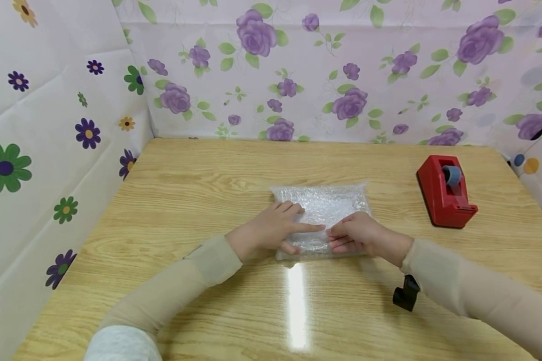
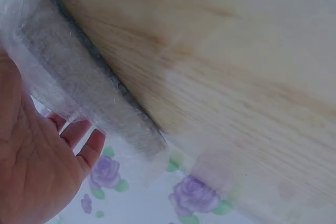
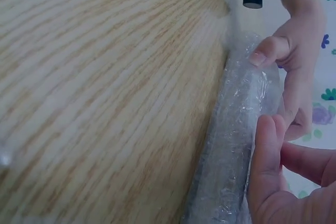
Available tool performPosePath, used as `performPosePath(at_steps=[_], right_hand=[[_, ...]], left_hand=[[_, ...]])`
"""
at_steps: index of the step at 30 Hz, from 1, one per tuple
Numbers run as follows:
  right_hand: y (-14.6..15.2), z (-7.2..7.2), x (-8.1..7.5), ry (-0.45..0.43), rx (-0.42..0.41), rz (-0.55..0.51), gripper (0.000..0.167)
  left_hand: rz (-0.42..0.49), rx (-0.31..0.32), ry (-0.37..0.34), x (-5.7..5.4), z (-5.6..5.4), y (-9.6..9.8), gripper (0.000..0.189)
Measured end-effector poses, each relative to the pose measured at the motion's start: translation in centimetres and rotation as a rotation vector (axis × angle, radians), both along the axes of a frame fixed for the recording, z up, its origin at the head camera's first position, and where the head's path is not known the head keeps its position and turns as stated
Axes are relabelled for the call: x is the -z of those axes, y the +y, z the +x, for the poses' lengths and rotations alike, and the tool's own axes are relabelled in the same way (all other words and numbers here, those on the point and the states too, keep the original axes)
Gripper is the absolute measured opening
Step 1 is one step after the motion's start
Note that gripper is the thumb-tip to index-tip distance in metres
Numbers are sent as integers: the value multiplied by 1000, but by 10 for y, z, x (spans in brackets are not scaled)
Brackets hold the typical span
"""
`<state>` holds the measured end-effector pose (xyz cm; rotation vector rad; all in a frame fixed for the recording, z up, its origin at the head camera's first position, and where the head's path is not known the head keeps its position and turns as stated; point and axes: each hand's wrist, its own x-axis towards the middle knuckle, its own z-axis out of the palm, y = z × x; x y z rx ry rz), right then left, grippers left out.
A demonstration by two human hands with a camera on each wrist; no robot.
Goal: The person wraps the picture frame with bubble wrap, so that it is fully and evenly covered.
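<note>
A flat, rectangular package in clear bubble wrap (image 1: 322,203) lies on the wooden table in the head view. My left hand (image 1: 277,228) rests on its left part with fingers spread, the index finger reaching to the middle. Close to that fingertip, my right hand (image 1: 359,233) pinches at the wrap with thumb and fingers together. In the right wrist view the pinching fingers (image 3: 268,153) stand at the wrap's upper side; what exactly lies between them is hidden. The left wrist view shows the package's long side (image 2: 94,72) beside my left palm (image 2: 42,156).
A red tape dispenser (image 1: 447,193) with a blue-cored roll stands on the right of the table (image 1: 198,185). Flowered cloth (image 1: 298,70) hangs behind and to the left. A black camera mount (image 1: 406,293) hangs under my right wrist.
</note>
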<state>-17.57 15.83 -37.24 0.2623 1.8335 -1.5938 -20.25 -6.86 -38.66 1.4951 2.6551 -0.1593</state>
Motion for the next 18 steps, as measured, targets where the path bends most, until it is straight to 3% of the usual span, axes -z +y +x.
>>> performPosePath(at_steps=[9, 18], right_hand=[[2, 0, 0, 22, -44, 42, 22], [17, 16, -1, 52, -103, 79, 17]], left_hand=[[-30, -5, 21, -6, 2, 2, 66], [-61, -18, 7, -4, 0, 7, 68]])
